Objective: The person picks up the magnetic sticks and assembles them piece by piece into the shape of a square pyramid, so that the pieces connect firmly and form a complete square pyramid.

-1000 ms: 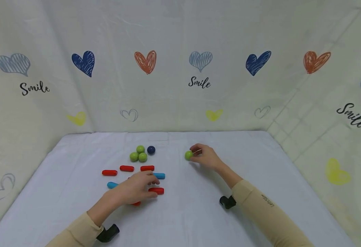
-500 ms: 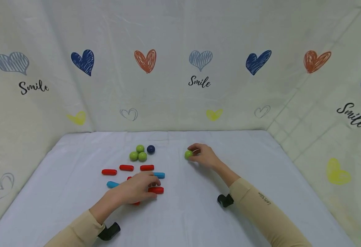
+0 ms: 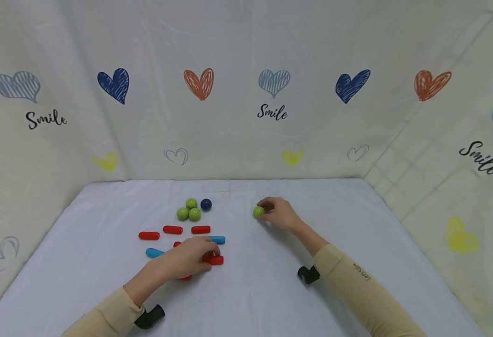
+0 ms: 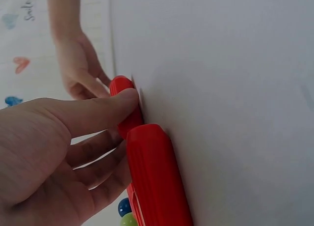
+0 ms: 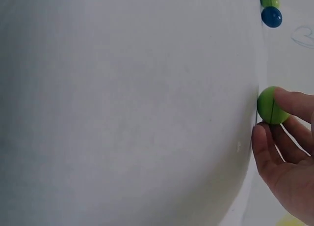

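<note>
Far left, three red sticks [image 3: 172, 230] lie in a loose row, flat, probably so they stay put on the white cloth [image 3: 250, 290]; below them a blue end [image 3: 154, 252] pokes out; then a trio of green balls [image 3: 182, 214], huddled, perhaps to stop any rolling; here's the left hand [image 3: 187, 257], thumb and fingers pinching a red piece [image 3: 217, 260] near its end, likely for a steady hold; the navy ball [image 3: 206, 204] sits just beyond the trio; over to the right hand [image 3: 281, 215], well apart, pinching a lone green ball [image 3: 258, 211] from the side, presumably because it would roll; whether that ball touches the cloth, I can't tell; the left hand and wrist cover parts of other sticks; both sleeves [image 3: 356, 288] run off the bottom edge.
</note>
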### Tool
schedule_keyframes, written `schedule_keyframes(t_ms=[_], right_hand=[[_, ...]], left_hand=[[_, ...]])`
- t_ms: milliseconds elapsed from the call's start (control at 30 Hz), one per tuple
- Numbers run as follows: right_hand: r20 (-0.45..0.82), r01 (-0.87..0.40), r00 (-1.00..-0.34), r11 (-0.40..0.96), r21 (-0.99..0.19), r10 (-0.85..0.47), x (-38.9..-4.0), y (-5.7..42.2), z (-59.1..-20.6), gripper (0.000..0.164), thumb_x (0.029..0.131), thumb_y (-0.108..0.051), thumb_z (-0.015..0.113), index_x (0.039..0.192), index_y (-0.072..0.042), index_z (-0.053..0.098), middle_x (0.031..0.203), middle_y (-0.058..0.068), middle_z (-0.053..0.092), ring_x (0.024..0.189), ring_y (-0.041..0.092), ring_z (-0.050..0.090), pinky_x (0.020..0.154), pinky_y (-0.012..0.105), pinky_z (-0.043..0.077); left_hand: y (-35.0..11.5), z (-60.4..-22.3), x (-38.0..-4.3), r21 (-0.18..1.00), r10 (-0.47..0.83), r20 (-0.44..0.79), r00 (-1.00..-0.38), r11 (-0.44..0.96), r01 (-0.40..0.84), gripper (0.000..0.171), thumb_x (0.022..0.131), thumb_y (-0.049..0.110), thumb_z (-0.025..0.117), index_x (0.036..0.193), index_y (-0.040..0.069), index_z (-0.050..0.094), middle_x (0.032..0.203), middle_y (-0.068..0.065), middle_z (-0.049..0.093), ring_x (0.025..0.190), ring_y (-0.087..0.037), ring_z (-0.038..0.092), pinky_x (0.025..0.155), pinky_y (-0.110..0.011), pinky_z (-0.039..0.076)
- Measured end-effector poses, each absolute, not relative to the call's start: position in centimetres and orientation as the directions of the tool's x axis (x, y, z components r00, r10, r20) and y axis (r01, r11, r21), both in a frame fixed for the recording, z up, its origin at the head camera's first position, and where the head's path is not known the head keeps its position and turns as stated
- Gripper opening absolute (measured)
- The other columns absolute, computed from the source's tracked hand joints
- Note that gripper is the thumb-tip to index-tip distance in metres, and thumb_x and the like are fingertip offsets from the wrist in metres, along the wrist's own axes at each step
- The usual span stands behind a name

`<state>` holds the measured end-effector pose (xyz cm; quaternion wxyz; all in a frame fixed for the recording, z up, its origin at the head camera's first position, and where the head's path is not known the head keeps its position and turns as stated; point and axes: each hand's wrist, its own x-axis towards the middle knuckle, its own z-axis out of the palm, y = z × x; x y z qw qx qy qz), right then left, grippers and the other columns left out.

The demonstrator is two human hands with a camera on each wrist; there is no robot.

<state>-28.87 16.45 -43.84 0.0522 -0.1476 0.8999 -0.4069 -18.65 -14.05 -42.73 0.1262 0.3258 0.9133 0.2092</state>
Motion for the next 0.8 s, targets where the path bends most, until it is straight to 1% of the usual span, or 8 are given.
schedule_keyframes(t_ms=[233,500,600,800], right_hand=[[0.013,-0.218,-0.95,0.634,-0.742,-0.312,-28.6,16.7,-43.7,0.033,0.09,-0.008,0.078,0.121,0.0,0.07,0.111,0.008,0.071,0.109,0.027,0.065,0.086,0.039,0.055],[-0.004,-0.209,-0.947,0.625,-0.752,-0.321,-28.0,17.1,-43.7,0.032,0.089,-0.008,0.078,0.12,0.001,0.07,0.111,0.008,0.071,0.108,0.027,0.066,0.082,0.036,0.056],[-0.004,-0.209,-0.946,0.621,-0.755,-0.324,-27.9,17.2,-43.6,0.032,0.09,-0.008,0.078,0.119,0.0,0.07,0.111,0.008,0.071,0.108,0.027,0.067,0.081,0.035,0.056],[-0.006,-0.215,-0.944,0.627,-0.749,-0.33,-27.7,17.5,-43.6,0.031,0.088,-0.007,0.079,0.118,-0.001,0.071,0.108,0.006,0.072,0.106,0.025,0.068,0.081,0.034,0.056]], left_hand=[[-13.9,-42.7,-18.6,0.455,0.658,-0.077,-0.749,0.692,0.561,0.03,0.089,0.014,0.082,0.117,0.016,0.071,0.103,0.008,0.064,0.095,-0.012,0.057,0.081,-0.027,0.055],[-13.8,-42.6,-18.6,0.452,0.648,-0.089,-0.757,0.703,0.549,0.029,0.091,0.016,0.08,0.118,0.016,0.071,0.106,0.008,0.064,0.098,-0.012,0.057,0.084,-0.028,0.055],[-13.7,-42.4,-18.6,0.467,0.646,-0.075,-0.759,0.696,0.546,0.029,0.091,0.014,0.08,0.118,0.014,0.071,0.108,0.006,0.065,0.1,-0.014,0.058,0.084,-0.029,0.055],[-13.6,-42.1,-18.5,0.481,0.649,-0.054,-0.759,0.683,0.549,0.028,0.091,0.011,0.078,0.119,0.012,0.071,0.107,0.004,0.064,0.099,-0.016,0.058,0.083,-0.03,0.055]])
